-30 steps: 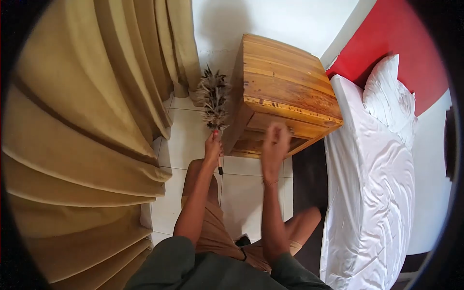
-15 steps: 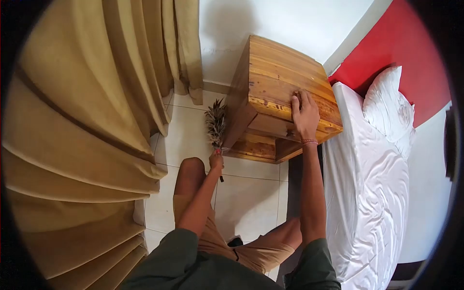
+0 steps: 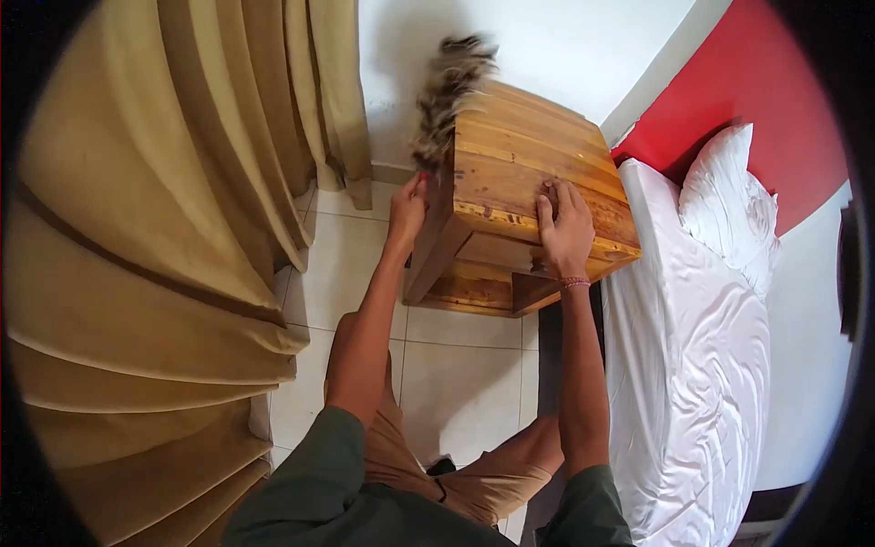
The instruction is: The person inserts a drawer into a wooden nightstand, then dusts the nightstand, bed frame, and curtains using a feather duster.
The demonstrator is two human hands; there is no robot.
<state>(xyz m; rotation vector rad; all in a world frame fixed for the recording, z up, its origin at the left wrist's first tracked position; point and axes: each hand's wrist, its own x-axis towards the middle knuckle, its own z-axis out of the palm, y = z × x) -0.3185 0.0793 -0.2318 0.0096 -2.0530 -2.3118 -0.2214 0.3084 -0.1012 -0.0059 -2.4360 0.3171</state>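
Note:
A wooden nightstand [image 3: 533, 146] with an open lower shelf stands in front of me. My left hand [image 3: 409, 211] is closed round the handle of a feather duster [image 3: 447, 96], beside the nightstand's left side. The duster's dark and pale feathers are smeared by motion and reach up past the top's left edge. On the nightstand's top near its front edge rests my right hand [image 3: 567, 228], palm down with the fingers stretched out and holding nothing. A small knob [image 3: 538, 264] shows just below that hand, partly hidden.
Long tan curtains [image 3: 155, 228] hang along the left. Close on the right is a bed [image 3: 693, 365] with a white sheet and a pillow [image 3: 720, 196]. A white wall [image 3: 565, 46] rises behind the nightstand; the floor [image 3: 456, 383] is pale tile.
My left hand has lifted the feather duster from low beside the nightstand up to the level of its top. The right hand stays on the top. The view has shifted slightly.

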